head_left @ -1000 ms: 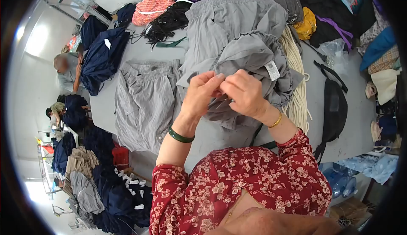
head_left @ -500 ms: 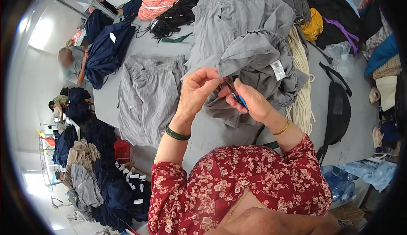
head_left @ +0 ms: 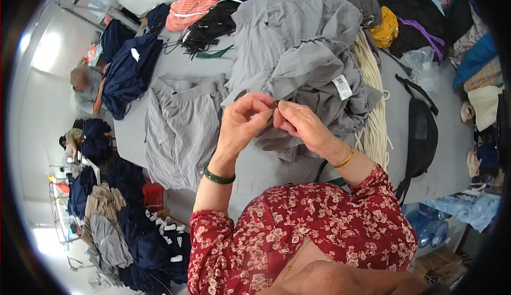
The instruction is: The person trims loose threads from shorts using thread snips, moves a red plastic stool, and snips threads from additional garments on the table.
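Observation:
My left hand (head_left: 244, 122) is closed in a pinch at the lower edge of a grey garment (head_left: 308, 74) with a gathered waistband. My right hand (head_left: 304, 124) is closed too, its thumb and fingertips meeting the left fingertips over a small bit that I cannot make out. No blue-handled snips show now; the right fingers may hide them. The garment lies bunched on the table beyond both hands, a white label (head_left: 342, 87) showing on its right part. A second pair of grey elasticated bottoms (head_left: 183, 130) lies flat to the left.
Cream cords (head_left: 372, 98) run along the garment's right side, and a black bag (head_left: 423, 138) lies farther right. Dark cloth and a yellow bundle (head_left: 384, 27) are piled at the back. Two people (head_left: 85, 87) work among navy garments (head_left: 130, 68) at left.
My hands have drawn together, fingertips now meeting. The blue-handled snips that showed in my right hand have gone out of sight. My right fingers have curled in.

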A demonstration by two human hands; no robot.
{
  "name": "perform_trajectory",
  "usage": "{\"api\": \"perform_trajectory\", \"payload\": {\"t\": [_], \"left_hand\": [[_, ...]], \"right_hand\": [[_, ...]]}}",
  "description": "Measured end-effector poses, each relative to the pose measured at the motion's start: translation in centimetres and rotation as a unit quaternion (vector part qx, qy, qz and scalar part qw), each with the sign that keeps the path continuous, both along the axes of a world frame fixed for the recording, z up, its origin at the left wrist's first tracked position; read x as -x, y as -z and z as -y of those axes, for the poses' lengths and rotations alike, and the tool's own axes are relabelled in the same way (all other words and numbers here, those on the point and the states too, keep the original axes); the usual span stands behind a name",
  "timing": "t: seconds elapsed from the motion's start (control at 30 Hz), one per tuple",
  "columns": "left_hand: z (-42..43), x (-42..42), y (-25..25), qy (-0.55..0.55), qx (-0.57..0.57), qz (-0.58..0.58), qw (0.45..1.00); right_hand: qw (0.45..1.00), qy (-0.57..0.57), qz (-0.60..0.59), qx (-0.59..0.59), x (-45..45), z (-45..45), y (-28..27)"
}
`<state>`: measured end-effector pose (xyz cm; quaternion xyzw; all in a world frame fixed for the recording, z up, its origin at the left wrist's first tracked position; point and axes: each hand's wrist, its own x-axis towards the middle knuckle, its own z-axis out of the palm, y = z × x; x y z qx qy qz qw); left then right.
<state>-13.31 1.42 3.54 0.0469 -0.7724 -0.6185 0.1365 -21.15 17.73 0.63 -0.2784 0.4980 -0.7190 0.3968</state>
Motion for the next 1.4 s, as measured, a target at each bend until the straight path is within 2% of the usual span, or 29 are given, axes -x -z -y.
{"api": "perform_trajectory", "payload": {"t": [0.07,0.13,0.17,0.23,0.33,0.37,0.4,0.43,0.47,0.5,0.57,0.6,0.63,0.7,0.8,0.87,0.93,1.03,1.1,1.13,1.17,1.23,1.33,1.4], "left_hand": [[-0.3,-0.9,-1.0,-0.003,0.187,-0.065,0.980],[-1.6,-0.9,-2.3,-0.039,0.300,-0.173,0.937],[-2.6,-0.9,-3.1,-0.062,0.350,-0.226,0.907],[-3.7,1.3,-3.9,-0.115,0.416,-0.230,0.872],[-3.2,5.6,-2.7,-0.141,0.495,-0.205,0.832],[-1.9,7.0,-0.5,-0.122,0.503,-0.192,0.834],[-0.6,8.1,0.8,-0.104,0.512,-0.179,0.834],[0.7,8.6,1.0,-0.062,0.311,-0.138,0.938],[2.3,8.8,0.9,-0.014,0.094,-0.086,0.992],[3.5,8.6,0.5,0.032,-0.129,-0.025,0.991],[4.6,7.6,-1.4,0.067,-0.221,-0.001,0.973],[4.8,7.4,-2.0,0.038,-0.224,0.012,0.974],[6.2,7.4,-1.7,0.055,-0.212,0.007,0.976],[8.5,7.6,-0.9,0.026,-0.081,-0.003,0.996],[9.1,7.4,0.0,-0.077,0.082,0.032,0.993],[8.5,6.9,0.6,-0.183,0.280,-0.068,0.940],[6.1,5.7,-0.8,-0.244,0.454,-0.181,0.838],[-0.5,3.4,-3.5,-0.170,0.419,-0.293,0.842],[-3.7,4.3,-2.8,-0.157,0.428,-0.283,0.844],[-4.4,5.1,-1.9,-0.161,0.458,-0.240,0.841],[-4.3,6.2,-0.6,-0.163,0.487,-0.198,0.835],[-3.5,7.7,1.5,-0.188,0.491,-0.189,0.830],[-2.8,7.6,1.6,-0.171,0.502,-0.151,0.834],[-2.1,7.1,1.0,-0.123,0.293,-0.059,0.946]], "right_hand": [[0.999,-0.006,0.042,0.025,0.5,-1.5,-0.4],[0.979,0.171,-0.098,0.057,1.6,-3.5,0.5],[0.952,0.251,-0.173,0.028,2.7,-4.4,0.9],[0.855,0.407,-0.307,-0.092,5.6,-5.6,1.2],[0.761,0.438,-0.469,-0.097,10.4,-4.4,2.6],[0.751,0.408,-0.512,-0.088,11.9,-4.3,3.6],[0.821,0.368,-0.430,-0.073,12.1,-4.3,3.0],[0.882,0.321,-0.341,-0.055,12.3,-4.2,2.2],[0.931,0.268,-0.244,-0.037,12.3,-4.0,1.4],[0.946,0.243,-0.212,-0.014,12.1,-3.8,0.8],[0.971,0.187,-0.148,0.028,11.5,-3.3,-0.8],[0.982,0.157,-0.098,0.045,10.9,-2.6,-2.0],[0.981,0.156,-0.106,0.035,11.0,-1.9,-1.9],[0.980,0.153,-0.128,0.018,11.5,-0.4,-1.7],[0.980,0.152,-0.131,-0.002,11.7,1.3,-0.4],[0.980,0.149,-0.132,-0.010,11.7,1.8,0.1],[0.980,0.146,-0.136,-0.002,11.7,1.8,0.4],[0.978,0.166,-0.127,-0.005,11.0,2.0,-0.1],[0.977,0.176,-0.118,-0.005,10.7,2.1,-0.4],[0.978,0.177,-0.111,-0.003,10.7,2.2,-0.5],[0.978,0.181,-0.106,0.000,10.7,2.1,-0.5],[0.976,0.182,-0.116,0.014,10.6,2.1,-0.2],[0.978,0.176,-0.103,0.041,10.2,1.7,-0.1],[0.981,0.169,-0.086,0.050,10.1,1.4,0.0]]}}
